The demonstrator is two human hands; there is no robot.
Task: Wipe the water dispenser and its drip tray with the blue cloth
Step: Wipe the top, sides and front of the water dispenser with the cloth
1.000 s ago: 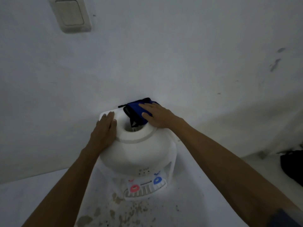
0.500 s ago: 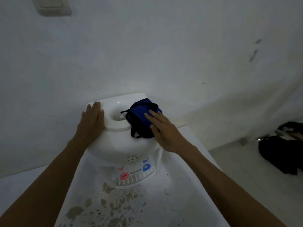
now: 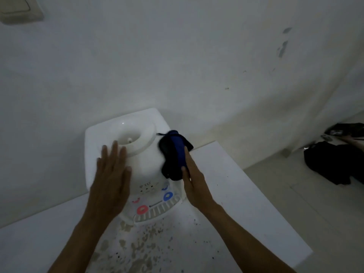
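A white tabletop water dispenser (image 3: 144, 164) stands against the wall, its round bottle socket open on top. Its slotted drip tray (image 3: 157, 210) sits at the front under a red tap and a blue tap. My left hand (image 3: 110, 180) lies flat on the dispenser's left shoulder with fingers straight. My right hand (image 3: 194, 182) presses the bunched blue cloth (image 3: 174, 154) against the dispenser's right side, fingers extended along the cloth.
The dispenser stands on a white counter (image 3: 226, 194) stained with brown blotches and dark specks in front of the tray. The counter's right edge drops to a pale floor where dark bags (image 3: 334, 162) lie. A wall switch plate (image 3: 19, 10) is at upper left.
My right hand has slid the cloth from the top socket rim down to the dispenser's right side. My left hand shifted slightly forward along the left shoulder.
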